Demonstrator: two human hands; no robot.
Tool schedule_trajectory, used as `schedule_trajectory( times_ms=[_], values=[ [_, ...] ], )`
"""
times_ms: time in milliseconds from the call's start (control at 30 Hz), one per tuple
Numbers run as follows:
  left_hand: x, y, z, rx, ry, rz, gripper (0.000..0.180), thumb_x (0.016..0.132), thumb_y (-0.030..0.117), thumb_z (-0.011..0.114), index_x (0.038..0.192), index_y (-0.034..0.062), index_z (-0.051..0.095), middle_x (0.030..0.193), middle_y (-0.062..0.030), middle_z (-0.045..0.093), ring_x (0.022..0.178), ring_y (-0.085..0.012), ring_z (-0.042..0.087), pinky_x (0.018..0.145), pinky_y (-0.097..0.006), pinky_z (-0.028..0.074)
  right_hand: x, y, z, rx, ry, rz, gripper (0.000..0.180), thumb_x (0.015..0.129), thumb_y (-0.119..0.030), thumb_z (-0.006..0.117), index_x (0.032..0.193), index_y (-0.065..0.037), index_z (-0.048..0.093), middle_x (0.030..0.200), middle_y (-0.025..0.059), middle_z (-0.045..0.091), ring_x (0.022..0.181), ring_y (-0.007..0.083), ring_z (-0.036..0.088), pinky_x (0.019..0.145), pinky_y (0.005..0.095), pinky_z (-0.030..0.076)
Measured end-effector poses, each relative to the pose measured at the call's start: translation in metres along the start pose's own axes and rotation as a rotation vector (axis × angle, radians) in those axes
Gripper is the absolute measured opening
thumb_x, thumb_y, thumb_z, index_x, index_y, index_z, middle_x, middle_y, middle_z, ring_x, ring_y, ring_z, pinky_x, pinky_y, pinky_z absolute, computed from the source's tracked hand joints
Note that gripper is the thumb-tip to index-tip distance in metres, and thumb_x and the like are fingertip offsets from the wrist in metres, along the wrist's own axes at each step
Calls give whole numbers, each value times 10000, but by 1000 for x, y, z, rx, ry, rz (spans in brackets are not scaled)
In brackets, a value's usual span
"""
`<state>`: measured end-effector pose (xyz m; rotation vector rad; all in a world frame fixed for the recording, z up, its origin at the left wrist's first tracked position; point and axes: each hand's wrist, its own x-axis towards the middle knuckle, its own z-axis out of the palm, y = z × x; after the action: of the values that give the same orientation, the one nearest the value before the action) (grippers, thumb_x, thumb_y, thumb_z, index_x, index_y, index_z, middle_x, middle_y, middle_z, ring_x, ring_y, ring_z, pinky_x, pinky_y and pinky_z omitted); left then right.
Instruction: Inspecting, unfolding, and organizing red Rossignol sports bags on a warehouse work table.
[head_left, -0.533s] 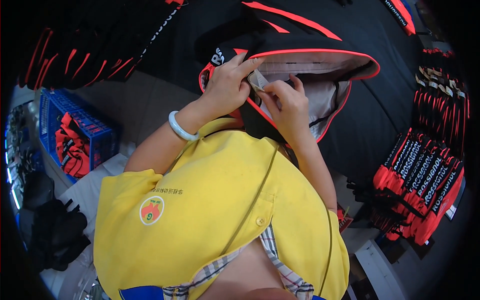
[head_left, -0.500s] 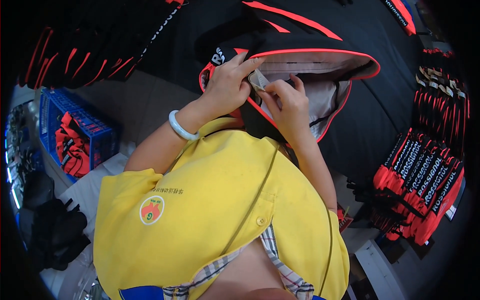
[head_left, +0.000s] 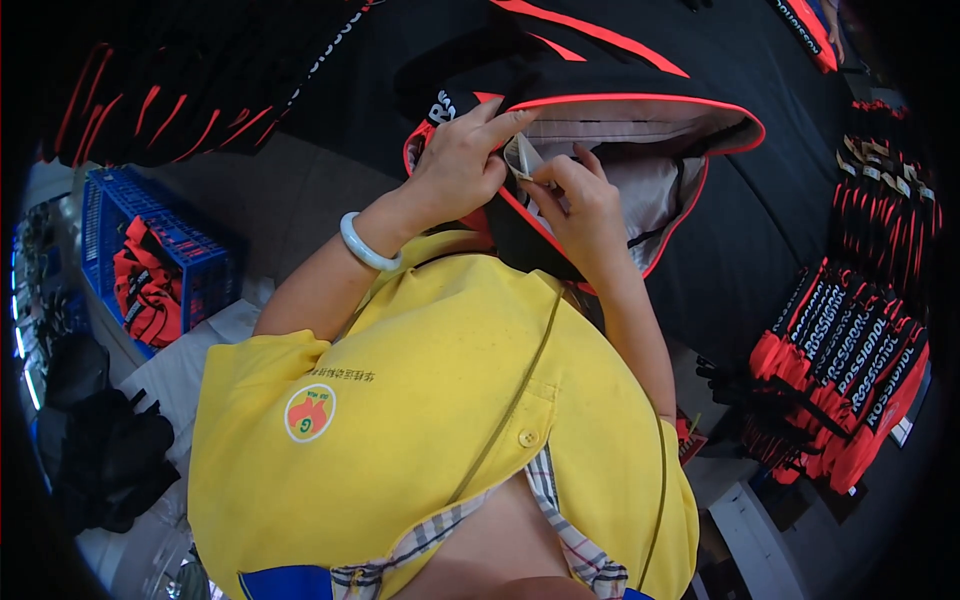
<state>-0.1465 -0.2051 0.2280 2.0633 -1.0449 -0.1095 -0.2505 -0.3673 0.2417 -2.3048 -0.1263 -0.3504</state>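
A black bag [head_left: 735,165] with bright red edging lies with its mouth spread, showing a pale grey lining [head_left: 660,190]. My left hand [head_left: 460,160], a light bangle at its wrist, grips the bag's near-left edge, thumb and fingers bent around it. Just inside that edge, a small whitish label [head_left: 522,155] stands up from the lining. My right hand [head_left: 585,205] pinches the label's lower end between thumb and forefinger, its other fingers curled. Part of the label's lower end is covered by the fingertips.
Black pieces with red trim [head_left: 180,100] are stacked at the far left. Below them stands a blue plastic crate [head_left: 205,285] holding red fabric pieces [head_left: 145,280]. On the right are red-and-black strap-like pieces [head_left: 850,350] in a pile. Another person's hand [head_left: 834,35] shows at the far right.
Both hands keep their hold, and the right fingers have shifted only slightly at the label. The whole view has moved a little. A person's hand has appeared at the top right.
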Motion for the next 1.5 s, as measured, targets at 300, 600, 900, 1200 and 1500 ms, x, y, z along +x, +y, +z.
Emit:
schedule_trajectory(
  times_ms=[300, 600, 900, 1200, 1500],
  values=[
    [2, 3, -3, 5, -32, 5, 644, 726, -53, 574, 1340, 140, 547, 1228, -320, 549, 937, -416, 637, 819, -429, 541, -2, 5, -1, -4, 6, -16, 251, 795, -103, 742, 776, -50, 497, 670, 74, 523, 610, 278, 559, 963, 502, 435],
    [4, 1, -3, 23, -27, 17, 649, 733, -54, 572, 1348, 149, 543, 1214, -330, 557, 920, -407, 647, 830, -423, 541, -5, 15, -5, 63, 134, 6, 327, 755, -139, 798, 696, -53, 489, 602, 50, 436, 562, 245, 483, 922, 436, 457],
    [4, 0, -2, 13, -59, -14, 668, 745, -36, 583, 1374, 182, 523, 1239, -346, 543, 907, -398, 659, 845, -423, 540, -6, 5, -7, 17, 108, -50, 260, 762, -116, 791, 823, -74, 542, 660, 14, 493, 561, 175, 539, 953, 417, 428],
    [2, 3, -3, 14, -49, -20, 658, 748, -38, 573, 1369, 177, 527, 1235, -340, 542, 929, -404, 648, 831, -420, 542, -10, -4, -8, 17, 170, 39, 395, 768, -41, 756, 1103, -106, 557, 772, 22, 674, 585, 160, 601, 874, 358, 425],
    [-1, 8, -3, -29, -41, -21, 611, 722, -69, 561, 1293, 147, 589, 1147, -305, 573, 918, -420, 628, 786, -421, 547, -5, -10, -9, 2, 99, 7, 339, 778, -55, 749, 1057, -101, 561, 693, 15, 609, 578, 195, 562, 738, 343, 403]
  ],
)
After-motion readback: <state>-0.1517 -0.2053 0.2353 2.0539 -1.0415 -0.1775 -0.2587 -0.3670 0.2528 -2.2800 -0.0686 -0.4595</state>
